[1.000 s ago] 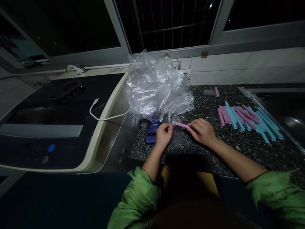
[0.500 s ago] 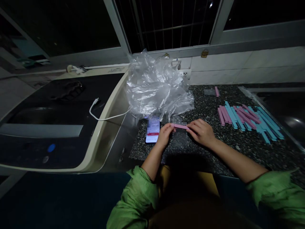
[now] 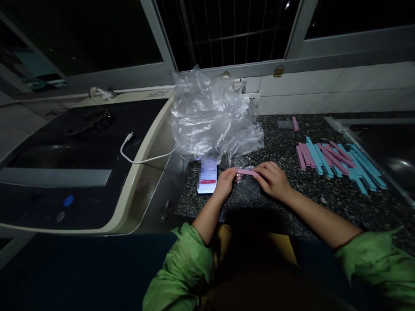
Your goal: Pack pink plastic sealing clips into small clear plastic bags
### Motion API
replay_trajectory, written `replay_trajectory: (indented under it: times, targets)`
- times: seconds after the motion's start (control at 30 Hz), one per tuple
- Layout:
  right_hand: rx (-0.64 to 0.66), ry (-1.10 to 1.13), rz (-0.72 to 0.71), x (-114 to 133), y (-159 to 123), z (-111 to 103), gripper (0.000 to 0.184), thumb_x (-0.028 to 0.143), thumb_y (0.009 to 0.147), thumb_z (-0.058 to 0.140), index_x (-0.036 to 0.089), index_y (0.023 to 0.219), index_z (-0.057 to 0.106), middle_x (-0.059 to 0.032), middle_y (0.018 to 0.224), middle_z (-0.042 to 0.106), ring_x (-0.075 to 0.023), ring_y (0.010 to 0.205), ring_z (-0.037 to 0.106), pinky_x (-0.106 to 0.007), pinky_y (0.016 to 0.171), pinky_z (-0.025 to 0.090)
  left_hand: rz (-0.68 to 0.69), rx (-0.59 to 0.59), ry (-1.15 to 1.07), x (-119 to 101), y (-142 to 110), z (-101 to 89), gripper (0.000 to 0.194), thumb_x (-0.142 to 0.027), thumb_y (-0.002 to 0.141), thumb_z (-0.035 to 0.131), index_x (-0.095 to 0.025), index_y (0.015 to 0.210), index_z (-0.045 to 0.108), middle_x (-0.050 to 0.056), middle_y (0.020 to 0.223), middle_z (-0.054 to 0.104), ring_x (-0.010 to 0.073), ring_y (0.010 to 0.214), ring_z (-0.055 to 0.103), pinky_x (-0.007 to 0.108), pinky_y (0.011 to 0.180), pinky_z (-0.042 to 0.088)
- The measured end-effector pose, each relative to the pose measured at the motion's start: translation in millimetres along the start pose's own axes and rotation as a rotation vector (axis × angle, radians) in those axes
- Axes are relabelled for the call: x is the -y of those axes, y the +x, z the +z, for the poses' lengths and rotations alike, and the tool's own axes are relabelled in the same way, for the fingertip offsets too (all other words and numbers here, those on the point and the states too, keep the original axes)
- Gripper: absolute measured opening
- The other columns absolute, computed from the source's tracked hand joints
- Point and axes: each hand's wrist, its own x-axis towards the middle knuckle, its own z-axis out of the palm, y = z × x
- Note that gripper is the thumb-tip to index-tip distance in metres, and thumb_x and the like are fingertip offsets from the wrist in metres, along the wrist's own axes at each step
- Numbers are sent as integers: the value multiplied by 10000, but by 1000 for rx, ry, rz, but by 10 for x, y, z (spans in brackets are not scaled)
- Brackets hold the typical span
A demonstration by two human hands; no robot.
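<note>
Your left hand [image 3: 226, 182]: fingers pinched at the left end of a slim pink flat stick [image 3: 247, 172] | your right hand [image 3: 275, 179]: fingers gripping its right end | stick: above the dark speckled stone table [image 3: 192, 205], right of the lit phone [image 3: 208, 176]

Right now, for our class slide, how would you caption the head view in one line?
Left hand and right hand hold a pink strip between them, beside a lit phone.

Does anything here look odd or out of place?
One lone pink strip lies at the back of the counter, away from the jumbled pile of pink and blue strips. Nothing looks clearly spilled or damaged.
</note>
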Motion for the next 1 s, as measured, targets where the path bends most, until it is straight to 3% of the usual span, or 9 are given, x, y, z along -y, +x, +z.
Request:
replay_trajectory:
  times: [0.23, 0.6, 1.0]
  targets:
    - [-23, 78, 37, 8, -3, 31, 153, 228, 871, 485, 196, 942, 617, -71, 800, 587, -190, 771, 532, -335, 675, 457, 15, 19, -41, 46, -1, 1, 394, -551, 648, 646, -165, 614, 578, -28, 554, 516, 105, 571, 420, 235, 594, 329]
    - [-36, 90, 27, -16, -6, 51, 158, 218, 863, 496, 202, 953, 624, -71, 799, 594, -190, 768, 536, -340, 662, 454, -67, -13, -181, 84, 18, 49, 429, -548, 575, 699, -158, 600, 521, -48, 536, 445, 78, 534, 371, 221, 546, 281]
    - [-70, 78, -34, -17, 3, 31, 166, 177, 853, 505, 188, 956, 634, -75, 793, 597, -188, 768, 538, -332, 661, 448, -130, -24, -318, 29, 4, 89, 366, -451, 547, 759, -151, 615, 561, -46, 569, 515, 73, 568, 450, 210, 605, 364]
